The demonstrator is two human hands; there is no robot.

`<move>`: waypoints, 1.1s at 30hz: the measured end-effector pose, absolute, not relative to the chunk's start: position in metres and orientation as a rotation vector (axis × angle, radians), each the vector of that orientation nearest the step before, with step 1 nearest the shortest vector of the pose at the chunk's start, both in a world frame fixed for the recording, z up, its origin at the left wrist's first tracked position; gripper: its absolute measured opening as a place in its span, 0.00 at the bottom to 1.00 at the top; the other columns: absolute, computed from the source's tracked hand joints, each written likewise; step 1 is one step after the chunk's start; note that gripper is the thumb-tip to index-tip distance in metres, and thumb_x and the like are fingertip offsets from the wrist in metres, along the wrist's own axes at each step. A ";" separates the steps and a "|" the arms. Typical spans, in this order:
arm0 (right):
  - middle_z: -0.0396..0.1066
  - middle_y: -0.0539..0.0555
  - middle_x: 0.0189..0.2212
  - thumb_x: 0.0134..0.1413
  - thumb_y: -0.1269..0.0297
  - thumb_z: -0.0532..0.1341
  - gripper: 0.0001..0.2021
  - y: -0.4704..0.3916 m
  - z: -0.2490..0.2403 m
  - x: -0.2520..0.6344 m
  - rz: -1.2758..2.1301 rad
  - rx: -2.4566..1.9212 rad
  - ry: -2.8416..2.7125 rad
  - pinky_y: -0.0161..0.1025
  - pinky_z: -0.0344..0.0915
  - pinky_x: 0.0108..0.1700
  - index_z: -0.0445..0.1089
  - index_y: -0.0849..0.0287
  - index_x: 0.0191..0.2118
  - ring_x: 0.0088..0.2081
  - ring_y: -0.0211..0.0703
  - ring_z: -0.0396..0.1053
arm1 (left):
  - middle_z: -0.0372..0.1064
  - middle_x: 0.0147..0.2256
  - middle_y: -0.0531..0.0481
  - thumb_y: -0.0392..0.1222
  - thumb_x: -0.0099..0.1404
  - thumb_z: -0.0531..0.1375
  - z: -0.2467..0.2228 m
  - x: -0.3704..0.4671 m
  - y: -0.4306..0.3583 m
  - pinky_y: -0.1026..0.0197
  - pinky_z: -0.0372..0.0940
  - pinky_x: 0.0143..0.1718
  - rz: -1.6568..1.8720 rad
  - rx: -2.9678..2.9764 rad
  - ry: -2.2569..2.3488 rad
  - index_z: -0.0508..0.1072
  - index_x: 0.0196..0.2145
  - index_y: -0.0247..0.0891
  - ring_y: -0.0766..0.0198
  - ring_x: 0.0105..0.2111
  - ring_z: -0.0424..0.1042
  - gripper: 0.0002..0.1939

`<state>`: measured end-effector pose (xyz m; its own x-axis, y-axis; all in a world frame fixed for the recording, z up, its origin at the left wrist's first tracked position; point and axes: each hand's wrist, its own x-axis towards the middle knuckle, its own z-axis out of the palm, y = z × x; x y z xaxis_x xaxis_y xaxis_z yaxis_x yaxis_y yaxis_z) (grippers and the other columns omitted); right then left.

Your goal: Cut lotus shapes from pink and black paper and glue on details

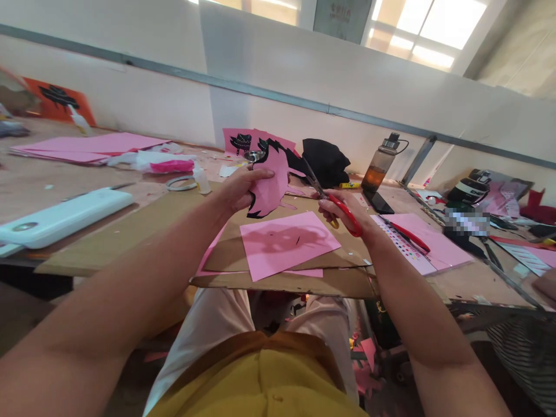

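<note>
My left hand (245, 188) pinches a pink cutout (270, 185) with black edging, raised above the table. Red-handled scissors (320, 188) are in my right hand (341, 211), its fingers around the handles and the blades pointing up and left, just right of the cutout. Beneath both hands a pink sheet (289, 246) with small dark marks lies on brown cardboard (226, 255), and the cutout's shadow falls on it. Another pink sheet shows partly under the cardboard.
At the left are a white device (69, 214), stacked pink sheets (91, 146) and a small glue bottle (201, 179). Behind my right hand stand a drink bottle (380, 165) and black cloth (325, 161). Red-handled pliers or scissors (408, 236) lie on pink paper at the right.
</note>
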<state>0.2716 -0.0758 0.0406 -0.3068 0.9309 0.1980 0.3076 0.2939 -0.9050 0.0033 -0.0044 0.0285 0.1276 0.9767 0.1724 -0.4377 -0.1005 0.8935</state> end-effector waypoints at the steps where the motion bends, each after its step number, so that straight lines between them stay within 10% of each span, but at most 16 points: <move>1: 0.65 0.47 0.25 0.54 0.54 0.68 0.19 -0.076 0.041 0.272 1.014 -1.126 -1.790 0.35 0.59 0.27 0.77 0.63 0.45 0.25 0.35 0.62 | 0.74 0.26 0.50 0.29 0.50 0.73 0.029 0.004 -0.005 0.66 0.69 0.29 1.363 1.052 0.699 0.78 0.27 0.35 0.67 0.25 0.73 0.08; 33: 0.67 0.47 0.25 0.55 0.58 0.67 0.15 -0.079 0.043 0.271 1.078 -1.154 -1.754 0.32 0.57 0.23 0.75 0.62 0.44 0.23 0.34 0.63 | 0.70 0.24 0.55 0.25 0.54 0.66 0.037 0.006 -0.016 0.67 0.65 0.28 1.233 1.128 0.816 0.75 0.23 0.38 0.69 0.23 0.70 0.09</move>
<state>0.2709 -0.0793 0.0430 -0.3014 0.9430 0.1414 0.2997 0.2345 -0.9248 0.0056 -0.0161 0.0372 0.1876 0.9775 0.0965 -0.2938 -0.0379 0.9551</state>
